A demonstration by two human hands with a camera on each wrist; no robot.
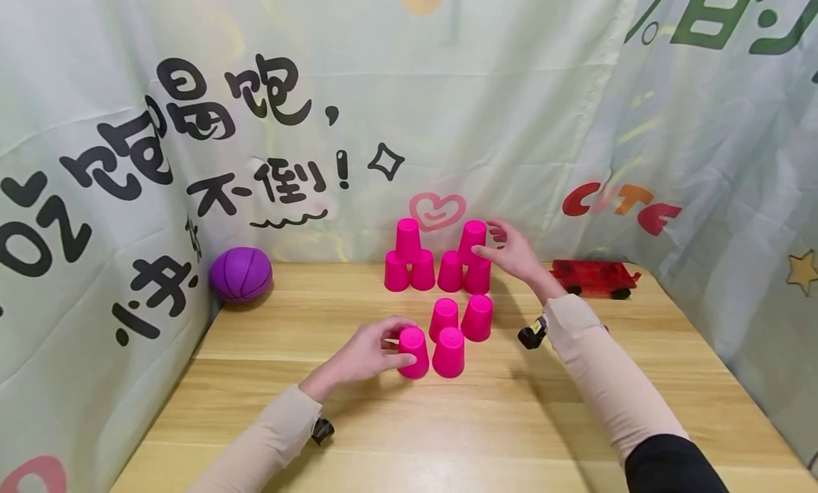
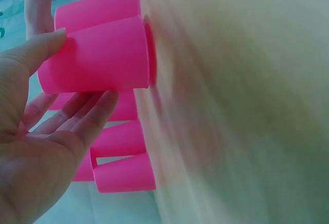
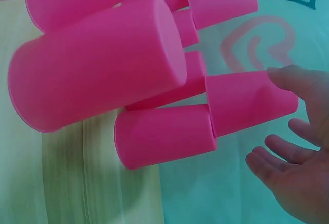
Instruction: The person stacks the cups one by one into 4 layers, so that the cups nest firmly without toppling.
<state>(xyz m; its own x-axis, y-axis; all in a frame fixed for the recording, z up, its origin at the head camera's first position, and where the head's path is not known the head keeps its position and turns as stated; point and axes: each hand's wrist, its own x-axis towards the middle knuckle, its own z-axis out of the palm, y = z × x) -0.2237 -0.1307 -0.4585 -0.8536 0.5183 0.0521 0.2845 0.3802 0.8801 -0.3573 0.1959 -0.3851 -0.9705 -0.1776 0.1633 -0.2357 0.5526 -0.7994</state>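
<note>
Pink cups stand upside down on the wooden table. My left hand (image 1: pixel 363 352) holds the front-left cup (image 1: pixel 415 356) between thumb and fingers, its rim close to the tabletop in the left wrist view. Right beside it is another cup (image 1: pixel 449 354), with two more, a left cup (image 1: pixel 444 320) and a right cup (image 1: pixel 477 320), just behind. Farther back are two three-cup pyramids. My right hand (image 1: pixel 513 251) is at the right pyramid's top cup (image 3: pixel 249 103); the thumb touches that cup while the fingers spread away from it. The left pyramid's top cup (image 1: pixel 407 241) rests across two cups.
A purple ball (image 1: pixel 241 274) sits at the table's back left corner. At the back right, behind my right forearm, is a red toy car (image 1: pixel 594 278). Printed cloth (image 1: pixel 358 45) hangs along the back and sides of the table (image 1: pixel 409 436).
</note>
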